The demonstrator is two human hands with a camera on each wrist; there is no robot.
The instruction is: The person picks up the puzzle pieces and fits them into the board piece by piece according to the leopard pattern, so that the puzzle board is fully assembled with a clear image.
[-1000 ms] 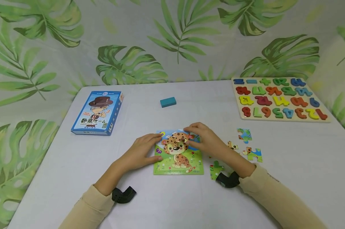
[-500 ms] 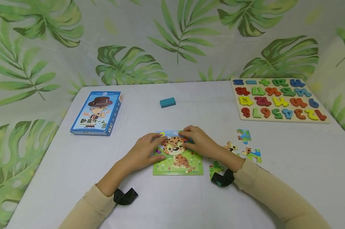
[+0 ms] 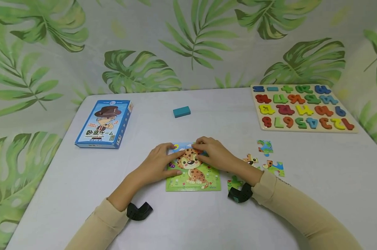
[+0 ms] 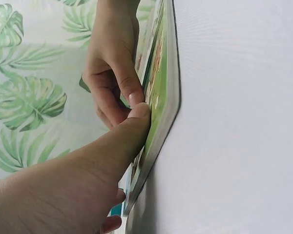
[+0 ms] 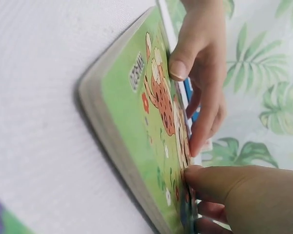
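A jigsaw board with a cartoon leopard on green grass lies flat on the white table. My left hand reaches in from its left side, fingers extended across the leopard's head and thumb on the grass. At the upper right of the picture is my right hand, its thumb and index finger around a puzzle piece by the leopard's head, mostly hidden under the fingers. Both thumbs touch the board in the right wrist view, where its thick green edge shows.
Several loose puzzle pieces lie right of the board, some partly behind my right arm. A teal block sits beyond it. A blue card-game box stands left, and a wooden number board lies at the back right.
My right hand has slid left across the top of the picture, closer to the left hand. The left fingers have reached further over the leopard's head. The loose pieces have stayed put.
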